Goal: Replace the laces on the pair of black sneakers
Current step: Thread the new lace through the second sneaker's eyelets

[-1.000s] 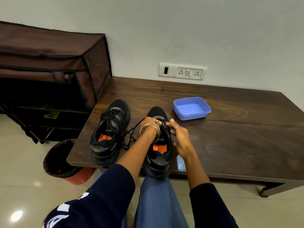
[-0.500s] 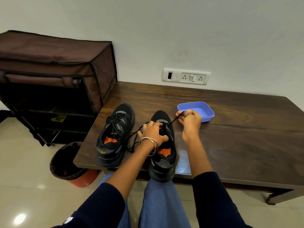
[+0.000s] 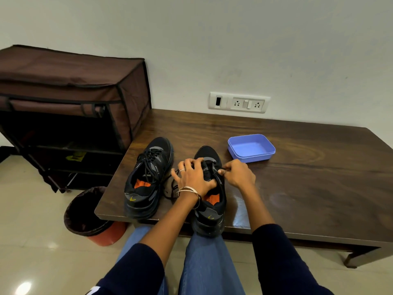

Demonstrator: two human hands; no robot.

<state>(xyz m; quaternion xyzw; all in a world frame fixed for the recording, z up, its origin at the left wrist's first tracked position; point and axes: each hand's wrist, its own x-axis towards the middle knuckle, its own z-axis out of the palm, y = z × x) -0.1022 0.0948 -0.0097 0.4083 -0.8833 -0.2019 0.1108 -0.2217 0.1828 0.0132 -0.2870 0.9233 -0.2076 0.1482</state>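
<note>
Here, a seated person works at the lace of the right-hand black sneaker (image 3: 209, 188), which stands near the front edge of a dark wooden table (image 3: 308, 177) with its heel overhanging the lip. The left hand (image 3: 194, 177) lies spread over the shoe's tongue and eyelets, fingers pressing down to steady it. The right hand (image 3: 238, 174) pinches a black lace (image 3: 221, 167) between thumb and fingertips at the shoe's right side. The second sneaker (image 3: 148, 177) stands just beside the first, fully laced, with loose cord (image 3: 170, 188) trailing on the wood between the two.

The chief risk looks to be the shoe itself: with its heel past the edge, a hard tug towards the person could drag it off the table unless the left hand bears down. A sideways pull could also snag the lace in an eyelet, or tangle it with the loose cord. The blue plastic tray (image 3: 252, 149) behind sits near the right hand, and a wide outward draw could knock it.
</note>
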